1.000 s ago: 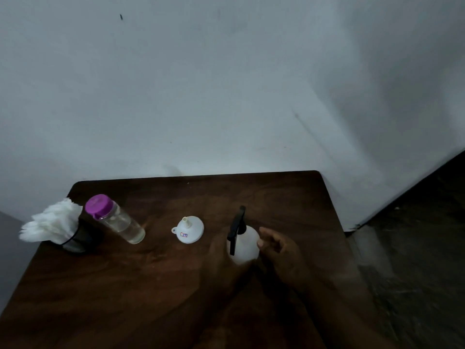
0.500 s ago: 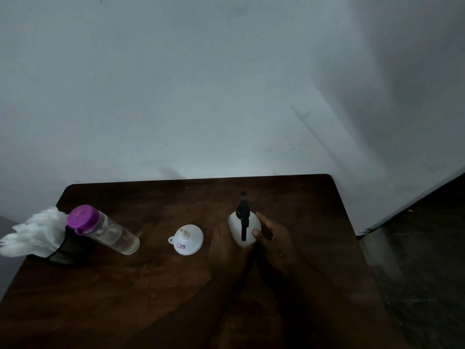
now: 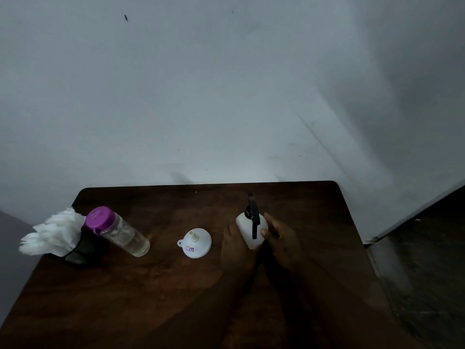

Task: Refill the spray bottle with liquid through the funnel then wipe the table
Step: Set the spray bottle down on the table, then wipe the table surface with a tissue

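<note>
Pale grey wall (image 3: 226,96), small dark mark (image 3: 125,17) on it, dark floor (image 3: 427,260) at right

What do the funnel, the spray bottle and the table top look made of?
Likely plastic: small white funnel (matte, moulded side loop) and white spray bottle with black trigger head (milky body). Wood or wood-look laminate: dark brown table, grain visible.

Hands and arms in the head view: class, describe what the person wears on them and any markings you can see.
Both the left hand and the right hand are bare, with no gloves. The forearms run to the bottom edge with no sleeve in view. No ring, watch or bracelet shows, though the dim light could hide small items.
</note>
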### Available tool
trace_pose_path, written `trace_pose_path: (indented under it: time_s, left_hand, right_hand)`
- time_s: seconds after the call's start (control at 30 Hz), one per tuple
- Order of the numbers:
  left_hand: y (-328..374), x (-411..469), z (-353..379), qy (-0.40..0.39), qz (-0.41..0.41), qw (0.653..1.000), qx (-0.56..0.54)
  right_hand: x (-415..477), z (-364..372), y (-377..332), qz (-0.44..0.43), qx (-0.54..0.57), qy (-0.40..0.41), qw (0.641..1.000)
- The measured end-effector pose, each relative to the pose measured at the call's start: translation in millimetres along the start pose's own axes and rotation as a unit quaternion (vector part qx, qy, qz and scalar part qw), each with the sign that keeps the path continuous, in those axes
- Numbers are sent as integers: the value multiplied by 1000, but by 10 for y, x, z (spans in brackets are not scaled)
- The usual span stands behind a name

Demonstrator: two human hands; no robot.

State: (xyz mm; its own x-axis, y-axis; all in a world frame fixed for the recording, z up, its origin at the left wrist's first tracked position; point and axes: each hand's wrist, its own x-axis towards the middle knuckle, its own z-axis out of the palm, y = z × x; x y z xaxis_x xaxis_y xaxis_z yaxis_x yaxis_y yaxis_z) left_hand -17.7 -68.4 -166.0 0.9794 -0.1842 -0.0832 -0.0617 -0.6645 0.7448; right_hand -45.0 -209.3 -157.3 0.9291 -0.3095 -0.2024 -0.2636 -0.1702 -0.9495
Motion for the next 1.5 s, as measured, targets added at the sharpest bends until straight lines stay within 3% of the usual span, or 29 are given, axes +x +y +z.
trace_pose_path:
  time_s: [0.1, 0.23, 0.37, 0.5, 0.7, 1.0, 1.23, 1.5]
  left_hand:
    - [-25, -67, -74, -7, 13, 1000, -9]
    - [-103, -267, -251, -28, 42, 999, 21]
    - [-199, -583, -497, 19, 102, 994, 36]
    - [-270, -858, -843, 108, 132, 985, 3]
    - [-347, -1052, -1580, 117, 51, 988, -83]
    - [-985, -1123, -2571, 216, -21, 970, -112]
    - [-1602, -914, -3081, 277, -116, 943, -145]
    - [-2049, -400, -3391, 302, -218, 901, -222]
  right_hand:
    - [-115, 24, -108, 23, -10, 32, 999]
    - [-423, 150, -165, -3, -91, 167, 982]
    - [-761, 424, -290, 45, -126, 217, 967]
    - [-1082, 816, -528, 1, -124, 182, 975]
    - [-1278, 1463, -901, -70, -125, 97, 985]
    - [-1300, 2668, -1489, -97, -111, -34, 988]
    - [-1164, 3473, -1646, -127, -137, -70, 980]
    - [-798, 4097, -1684, -132, -149, -54, 979]
